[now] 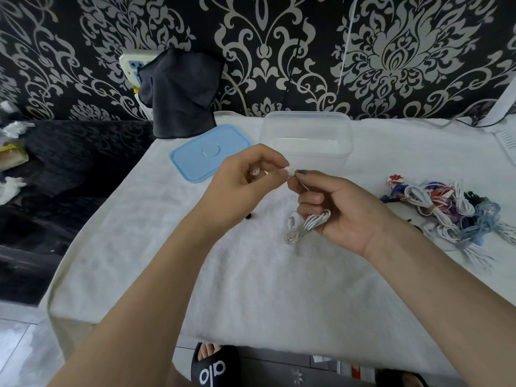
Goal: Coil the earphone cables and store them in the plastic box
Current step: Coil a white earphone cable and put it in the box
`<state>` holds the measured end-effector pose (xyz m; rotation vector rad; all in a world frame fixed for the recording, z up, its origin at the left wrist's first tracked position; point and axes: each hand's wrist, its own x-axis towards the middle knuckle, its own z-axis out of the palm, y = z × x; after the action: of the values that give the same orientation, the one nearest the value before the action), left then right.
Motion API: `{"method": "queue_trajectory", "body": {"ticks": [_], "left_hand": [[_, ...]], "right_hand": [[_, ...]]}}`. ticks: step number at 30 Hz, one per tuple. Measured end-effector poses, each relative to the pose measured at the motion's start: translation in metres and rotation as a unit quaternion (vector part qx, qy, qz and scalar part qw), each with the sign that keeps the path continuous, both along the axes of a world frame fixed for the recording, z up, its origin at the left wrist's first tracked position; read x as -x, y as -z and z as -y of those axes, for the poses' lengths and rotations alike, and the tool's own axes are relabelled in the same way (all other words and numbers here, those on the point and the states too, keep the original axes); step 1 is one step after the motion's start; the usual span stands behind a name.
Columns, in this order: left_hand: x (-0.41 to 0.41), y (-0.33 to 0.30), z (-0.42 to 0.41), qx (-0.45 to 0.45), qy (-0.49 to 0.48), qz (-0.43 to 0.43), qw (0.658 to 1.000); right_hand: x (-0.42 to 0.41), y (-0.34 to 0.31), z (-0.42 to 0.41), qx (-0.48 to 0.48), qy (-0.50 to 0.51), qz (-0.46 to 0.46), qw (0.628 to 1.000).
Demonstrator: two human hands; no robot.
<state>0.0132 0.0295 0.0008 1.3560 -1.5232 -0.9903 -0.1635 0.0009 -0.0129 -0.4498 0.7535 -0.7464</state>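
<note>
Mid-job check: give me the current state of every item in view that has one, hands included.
Clear plastic box: open, upright, looks empty.
Light blue plastic lid: off, flat on the towel, left of the box.
White earphone cable: partly coiled, held above the towel.
Pile of mixed earphone cables: tangled, on the towel at right.
Left hand: pinches the cable end.
Right hand: grips the coil.

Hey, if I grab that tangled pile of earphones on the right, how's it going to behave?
Likely floppy: the pile is thin cables in loose loops, so strands would probably dangle. The colours look intertwined, so lifting one may drag others along. It probably weighs little and should slide little on the towel, which looks fluffy.
</note>
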Motion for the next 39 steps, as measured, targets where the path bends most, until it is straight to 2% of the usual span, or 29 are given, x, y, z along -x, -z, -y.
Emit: {"method": "queue_trajectory", "body": {"ticks": [3,7,23,27,30,33,39], "left_hand": [[-0.001,0.000,-0.001,-0.031,-0.013,0.012,0.999],[0.003,0.004,-0.001,-0.092,0.020,0.030,0.995],[0.007,0.003,0.005,-0.087,0.029,-0.067,0.994],[0.005,0.005,0.008,-0.143,-0.005,-0.083,0.986],[0.004,0.010,0.007,-0.210,0.001,-0.001,0.978],[0.009,0.012,0.002,-0.243,0.065,0.117,0.961],[0.013,0.014,0.002,-0.220,0.134,0.174,0.950]], "right_hand": [[0.001,-0.001,0.000,-0.012,0.013,0.001,1.000],[0.002,-0.001,0.001,-0.004,0.025,-0.009,1.000],[0.004,0.000,0.001,0.015,0.006,0.016,1.000],[0.005,-0.001,0.004,-0.008,0.020,0.029,0.999],[0.008,0.002,0.008,-0.022,0.036,0.047,0.998],[0.010,0.002,0.009,-0.017,0.030,0.064,0.997],[0.011,0.001,0.009,-0.008,0.015,0.094,0.995]]}}
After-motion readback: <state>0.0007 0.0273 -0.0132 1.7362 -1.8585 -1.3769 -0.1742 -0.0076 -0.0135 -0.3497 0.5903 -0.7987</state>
